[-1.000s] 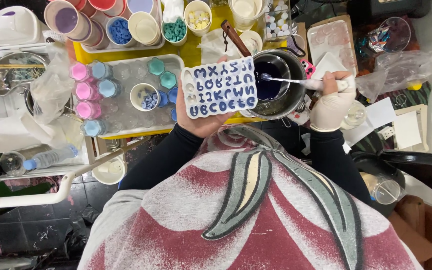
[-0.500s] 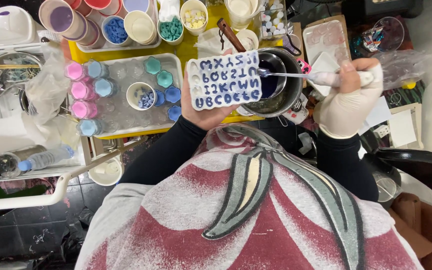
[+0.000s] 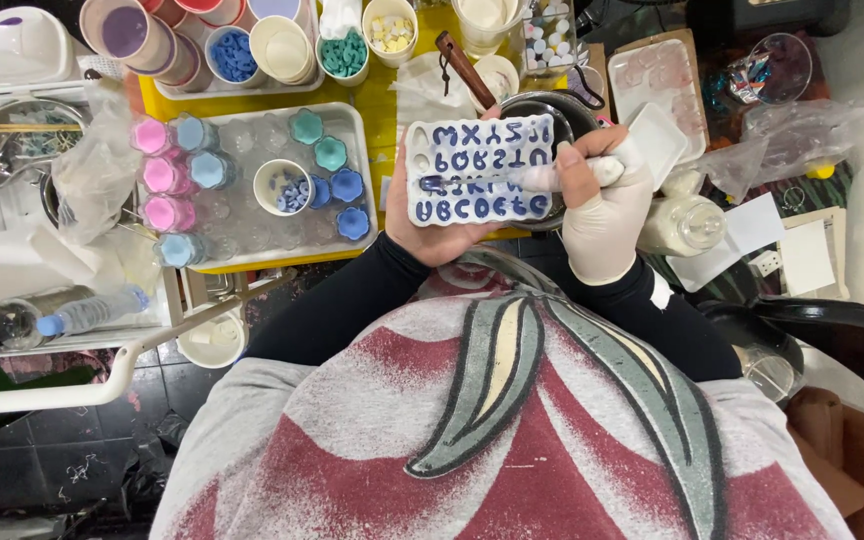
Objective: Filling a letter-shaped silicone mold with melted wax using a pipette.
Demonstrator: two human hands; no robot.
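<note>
At the left of the frame a clear tray (image 3: 252,250) sits on the yellow table (image 3: 377,165) — it holds pink, blue and teal flower shapes and a small cup of blue bits (image 3: 283,187). Near the middle, the bare left hand (image 3: 432,235) holds a white letter mold (image 3: 480,170) from below, fingers wrapped around its edge. The letters are filled with dark blue. Just right, the gloved right hand (image 3: 607,215) pinches a thin white spoon (image 3: 512,181) — its tip lies across the mold. A dark bowl (image 3: 552,110) sits behind the mold.

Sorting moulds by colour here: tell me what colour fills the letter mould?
Dark blue in a white letter mould, seen best in the head view.
</note>
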